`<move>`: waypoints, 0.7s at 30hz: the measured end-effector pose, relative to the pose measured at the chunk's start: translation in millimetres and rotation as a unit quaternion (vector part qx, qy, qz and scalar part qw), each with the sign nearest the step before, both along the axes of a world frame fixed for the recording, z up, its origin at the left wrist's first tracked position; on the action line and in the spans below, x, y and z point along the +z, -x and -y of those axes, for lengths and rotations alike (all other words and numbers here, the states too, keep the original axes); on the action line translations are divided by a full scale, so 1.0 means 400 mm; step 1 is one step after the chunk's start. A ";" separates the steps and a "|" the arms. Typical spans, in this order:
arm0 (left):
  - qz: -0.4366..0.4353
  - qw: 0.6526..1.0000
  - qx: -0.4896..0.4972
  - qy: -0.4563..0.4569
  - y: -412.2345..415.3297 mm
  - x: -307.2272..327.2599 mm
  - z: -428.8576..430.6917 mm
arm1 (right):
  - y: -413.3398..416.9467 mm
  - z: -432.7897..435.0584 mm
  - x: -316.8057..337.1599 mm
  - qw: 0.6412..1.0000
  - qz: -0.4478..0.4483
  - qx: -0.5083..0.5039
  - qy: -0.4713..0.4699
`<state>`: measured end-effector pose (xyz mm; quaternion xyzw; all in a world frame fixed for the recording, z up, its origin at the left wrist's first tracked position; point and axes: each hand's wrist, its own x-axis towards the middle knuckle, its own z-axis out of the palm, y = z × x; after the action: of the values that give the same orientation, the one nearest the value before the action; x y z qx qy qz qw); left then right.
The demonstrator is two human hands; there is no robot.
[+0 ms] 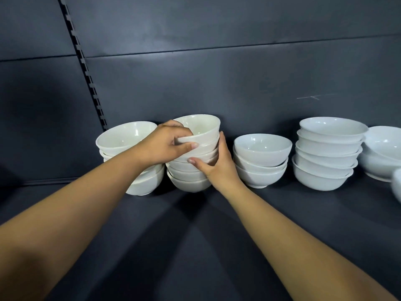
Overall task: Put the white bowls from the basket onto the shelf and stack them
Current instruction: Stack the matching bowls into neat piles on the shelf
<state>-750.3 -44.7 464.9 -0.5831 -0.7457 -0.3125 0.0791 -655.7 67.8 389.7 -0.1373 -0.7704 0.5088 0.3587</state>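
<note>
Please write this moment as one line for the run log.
left hand: pinches top bowl rim | right hand: holds second stack side | top bowl: tilted on second stack

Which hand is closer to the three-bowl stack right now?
Right. The right hand grips the tall stack just beside the three-bowl stack; the left hand pinches the top bowl, farther left.

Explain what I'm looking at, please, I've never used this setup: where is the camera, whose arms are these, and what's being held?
No machine: a person works bare-handed, and the one picture comes from a camera on their head. The left hand grips the top bowl by its rim; the right hand clasps the stack under it. The dark shelf also holds other white stacks: a left stack, a stack of three, a taller stack, and more bowls at the right edge.
</note>
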 end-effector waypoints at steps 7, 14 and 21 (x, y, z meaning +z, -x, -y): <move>-0.028 0.999 0.036 0.009 -0.002 0.003 -0.004 | -0.002 0.023 -0.018 1.000 -0.008 -0.007 0.018; -0.020 0.999 0.036 0.005 -0.002 0.001 -0.004 | -0.017 0.007 -0.044 0.999 0.036 0.011 0.012; 0.010 0.993 0.025 -0.112 -0.034 -0.024 0.008 | -0.054 0.017 -0.011 0.996 0.072 -0.044 -0.026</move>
<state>-736.7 -47.7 455.2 -0.5488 -0.7207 -0.3983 0.1441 -634.1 60.9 385.2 -0.1984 -0.8005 0.4609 0.3276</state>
